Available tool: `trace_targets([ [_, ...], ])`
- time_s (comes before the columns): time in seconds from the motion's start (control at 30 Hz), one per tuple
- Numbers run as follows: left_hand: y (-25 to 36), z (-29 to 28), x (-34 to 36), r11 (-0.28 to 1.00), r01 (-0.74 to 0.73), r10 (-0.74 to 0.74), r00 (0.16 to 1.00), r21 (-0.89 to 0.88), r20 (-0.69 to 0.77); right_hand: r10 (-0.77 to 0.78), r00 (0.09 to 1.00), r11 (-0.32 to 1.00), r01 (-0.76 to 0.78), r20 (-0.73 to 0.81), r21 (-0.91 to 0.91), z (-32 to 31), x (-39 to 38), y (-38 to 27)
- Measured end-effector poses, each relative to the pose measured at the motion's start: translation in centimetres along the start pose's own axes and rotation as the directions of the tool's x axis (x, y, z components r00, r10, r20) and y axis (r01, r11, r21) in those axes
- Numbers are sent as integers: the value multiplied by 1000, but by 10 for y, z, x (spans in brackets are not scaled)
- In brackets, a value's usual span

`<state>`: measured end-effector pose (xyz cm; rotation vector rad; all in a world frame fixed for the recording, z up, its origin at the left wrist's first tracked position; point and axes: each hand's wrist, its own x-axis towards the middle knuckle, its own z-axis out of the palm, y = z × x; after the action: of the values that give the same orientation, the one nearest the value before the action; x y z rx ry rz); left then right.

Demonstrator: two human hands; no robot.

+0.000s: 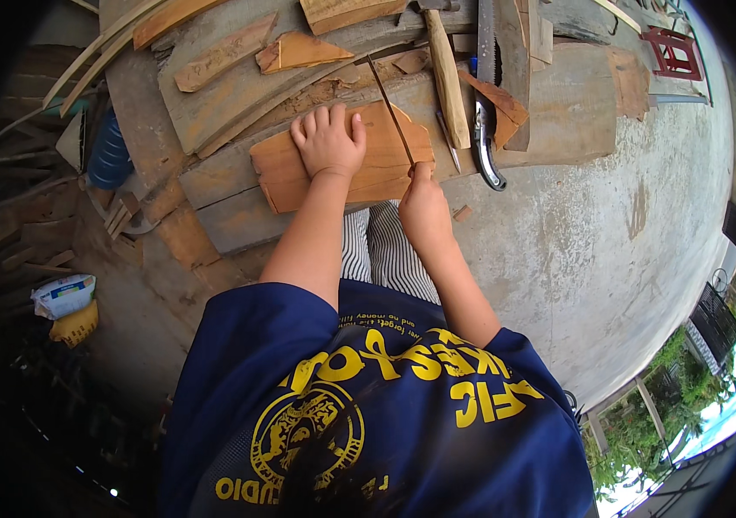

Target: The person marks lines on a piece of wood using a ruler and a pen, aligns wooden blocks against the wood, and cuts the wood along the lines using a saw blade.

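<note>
Under my left hand [328,142] lies a reddish-brown wooden board [377,142]; the palm presses it down with the fingers stretched out. My right hand [422,200] is closed round the near end of a long, narrow, dark metal strip [392,112]. The strip runs across the board's right part and beyond its far edge. Whether it is a file or a bare saw blade I cannot tell. The board rests on grey, weathered planks [238,220] close to my knees.
Right of the board lie a slim pointed tool [449,142], a hammer-like tool with a wooden handle [447,86] and a handsaw [487,160]. Wood offcuts [299,52] are scattered at the far side. A blue plastic bottle [110,151] is at left, a red stool [673,53] far right.
</note>
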<state>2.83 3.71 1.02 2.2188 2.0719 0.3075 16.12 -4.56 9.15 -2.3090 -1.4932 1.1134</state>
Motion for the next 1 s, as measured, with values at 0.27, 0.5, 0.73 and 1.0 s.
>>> trace_targets([
  [0.27, -2, 4, -2, 999, -1, 0, 999, -42, -39, -22, 1000, 998, 22, 2, -66, 8, -2, -1],
  [0.5, -2, 2, -1, 999, 23, -23, 1000, -36, 1, -32, 999, 998, 32, 1, -50, 7, -2, -2],
  [0.73, -2, 1, -1, 999, 26, -26, 1000, -46, 7, -26, 1000, 999, 26, -2, -45, 7, -2, -2],
  [1.0, -1, 1, -1, 999, 19, -20, 1000, -43, -5, -11, 1000, 999, 11, 12, -35, 8, -2, -5],
])
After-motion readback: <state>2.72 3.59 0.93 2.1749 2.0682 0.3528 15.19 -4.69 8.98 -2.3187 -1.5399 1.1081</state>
